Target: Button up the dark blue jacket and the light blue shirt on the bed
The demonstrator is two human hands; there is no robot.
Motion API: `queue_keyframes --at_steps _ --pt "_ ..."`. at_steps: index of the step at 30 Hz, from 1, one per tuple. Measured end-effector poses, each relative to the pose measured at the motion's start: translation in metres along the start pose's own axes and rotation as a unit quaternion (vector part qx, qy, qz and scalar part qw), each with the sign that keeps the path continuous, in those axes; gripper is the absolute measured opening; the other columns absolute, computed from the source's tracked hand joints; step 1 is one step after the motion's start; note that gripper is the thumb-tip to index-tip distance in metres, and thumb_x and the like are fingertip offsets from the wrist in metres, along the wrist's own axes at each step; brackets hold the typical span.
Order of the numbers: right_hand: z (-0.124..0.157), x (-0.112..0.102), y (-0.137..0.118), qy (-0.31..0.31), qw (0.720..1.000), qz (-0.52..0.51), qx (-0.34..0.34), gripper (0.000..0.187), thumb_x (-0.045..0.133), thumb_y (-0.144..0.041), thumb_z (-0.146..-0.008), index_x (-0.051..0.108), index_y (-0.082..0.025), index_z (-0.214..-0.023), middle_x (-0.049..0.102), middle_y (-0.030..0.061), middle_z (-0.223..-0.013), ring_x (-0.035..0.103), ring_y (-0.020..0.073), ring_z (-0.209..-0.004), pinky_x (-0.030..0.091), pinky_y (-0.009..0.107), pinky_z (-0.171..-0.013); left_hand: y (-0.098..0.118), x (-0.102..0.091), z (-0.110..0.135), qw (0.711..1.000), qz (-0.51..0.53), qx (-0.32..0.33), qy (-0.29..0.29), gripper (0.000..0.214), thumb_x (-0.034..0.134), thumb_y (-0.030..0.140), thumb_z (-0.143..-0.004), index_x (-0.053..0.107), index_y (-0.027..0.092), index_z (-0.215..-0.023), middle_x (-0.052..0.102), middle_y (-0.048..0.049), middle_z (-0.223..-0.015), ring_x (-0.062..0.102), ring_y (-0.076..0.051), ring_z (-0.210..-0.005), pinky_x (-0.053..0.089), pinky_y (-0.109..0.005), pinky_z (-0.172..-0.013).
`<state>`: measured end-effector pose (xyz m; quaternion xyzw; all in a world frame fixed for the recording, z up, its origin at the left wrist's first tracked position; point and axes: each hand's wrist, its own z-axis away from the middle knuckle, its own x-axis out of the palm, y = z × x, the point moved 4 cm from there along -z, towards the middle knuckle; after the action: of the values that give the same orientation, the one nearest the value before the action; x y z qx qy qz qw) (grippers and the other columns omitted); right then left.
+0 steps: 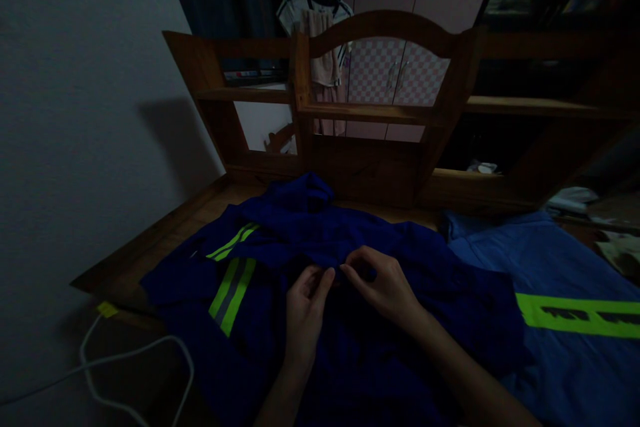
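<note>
A dark blue work jacket [400, 247] with yellow-green and grey stripes lies spread and rumpled in front of me. My left hand [307, 300] is closed on a fold of its cloth near the middle, thumb pressed against the fingers. Just to the right, my right hand [383, 277] is pinched, thumb and forefinger tips together and almost touching my left thumb. Whatever sits between those tips is too small and dark to make out. To the right, partly under the jacket, lies a lighter blue garment [565, 260] with a broad yellow-green band.
A wooden shelf unit [370, 117] rises behind the jacket, with a grey wall [100, 113] on the left. A white cable [140, 349] loops at the lower left beside a yellow tag [107, 309]. Clothes on a hanger [320, 20] hang beyond the shelf. The room is dim.
</note>
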<state>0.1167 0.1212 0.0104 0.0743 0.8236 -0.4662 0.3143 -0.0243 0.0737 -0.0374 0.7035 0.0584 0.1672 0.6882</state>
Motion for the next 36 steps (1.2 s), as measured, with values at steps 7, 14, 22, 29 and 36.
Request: queue_keyframes --at_steps 7,14,22,29,36 --pt "0.003 0.005 0.001 0.004 1.0 0.014 -0.027 0.01 0.053 -0.029 -0.09 0.059 -0.02 -0.089 0.061 0.0022 -0.081 0.058 0.0144 -0.071 0.043 0.026 -0.065 0.002 0.0 0.002 0.999 -0.023 0.023 0.012 0.019 0.063 0.035 -0.082 0.065 0.017 -0.088 0.068 -0.0031 -0.091 0.062 -0.015 -0.084 0.047 -0.022 -0.076" --pt "0.003 0.005 0.002 -0.002 0.999 -0.041 0.026 0.011 0.057 -0.028 -0.089 0.063 -0.02 -0.085 0.064 0.0005 -0.08 0.06 0.0137 -0.072 0.044 0.025 -0.066 0.001 0.0 -0.001 0.997 -0.054 0.053 0.003 0.021 0.065 0.033 -0.08 0.067 0.017 -0.094 0.065 -0.0051 -0.098 0.061 -0.018 -0.097 0.047 -0.026 -0.088" --pt "-0.002 0.016 0.023 -0.031 0.944 -0.283 0.169 0.026 0.068 -0.04 -0.079 0.063 -0.014 -0.077 0.06 -0.0009 -0.063 0.052 0.009 -0.05 0.04 0.02 -0.05 0.007 0.005 0.005 0.992 -0.064 0.105 0.017 0.015 0.067 0.027 -0.079 0.063 0.02 -0.092 0.058 -0.0017 -0.099 0.062 -0.015 -0.095 0.051 -0.023 -0.086" --pt "-0.003 0.016 0.021 -0.074 0.921 -0.342 0.17 0.026 0.069 -0.038 -0.079 0.065 -0.012 -0.077 0.065 0.0028 -0.069 0.053 0.0084 -0.049 0.041 0.02 -0.049 0.008 0.004 0.007 0.982 -0.117 0.142 0.044 0.012 0.065 0.024 -0.08 0.063 0.021 -0.091 0.055 0.0001 -0.096 0.061 -0.012 -0.09 0.053 -0.019 -0.079" --pt "-0.003 0.006 0.007 -0.077 0.93 -0.327 0.149 0.025 0.064 -0.036 -0.083 0.072 -0.012 -0.08 0.065 0.0029 -0.067 0.053 0.0085 -0.052 0.04 0.021 -0.053 -0.003 0.001 0.0 0.995 -0.052 0.082 0.022 0.018 0.066 0.024 -0.079 0.06 0.019 -0.095 0.057 -0.0019 -0.096 0.064 -0.014 -0.092 0.053 -0.022 -0.081"
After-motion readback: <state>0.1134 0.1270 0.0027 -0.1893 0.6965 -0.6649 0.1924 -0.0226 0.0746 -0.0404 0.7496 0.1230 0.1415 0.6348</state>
